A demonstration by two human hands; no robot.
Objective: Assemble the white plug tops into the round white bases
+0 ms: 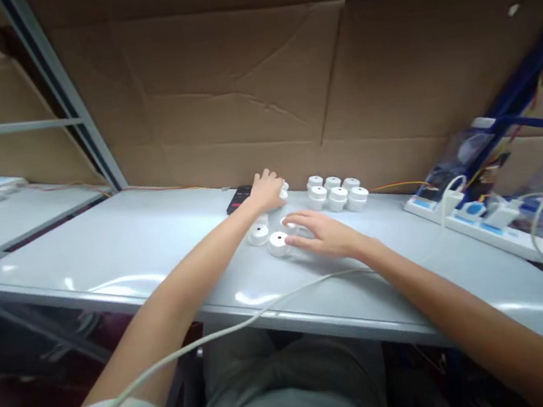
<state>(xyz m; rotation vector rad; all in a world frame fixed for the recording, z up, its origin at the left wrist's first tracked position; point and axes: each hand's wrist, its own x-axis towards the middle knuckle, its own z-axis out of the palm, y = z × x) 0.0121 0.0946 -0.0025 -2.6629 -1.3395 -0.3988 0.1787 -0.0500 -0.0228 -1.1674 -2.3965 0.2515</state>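
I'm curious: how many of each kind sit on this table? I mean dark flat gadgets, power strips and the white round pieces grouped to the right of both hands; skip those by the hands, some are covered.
White round pieces, right-hand group: 6
Dark flat gadget: 1
Power strip: 1
Total: 8

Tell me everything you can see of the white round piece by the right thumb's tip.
The white piece is squat and round, with a small dark spot in the middle of its top. It looks like smooth plastic. It sits upright on the pale table, with a similar piece to its left. The thumb tip of the right hand is at its right side, though contact is hard to confirm.
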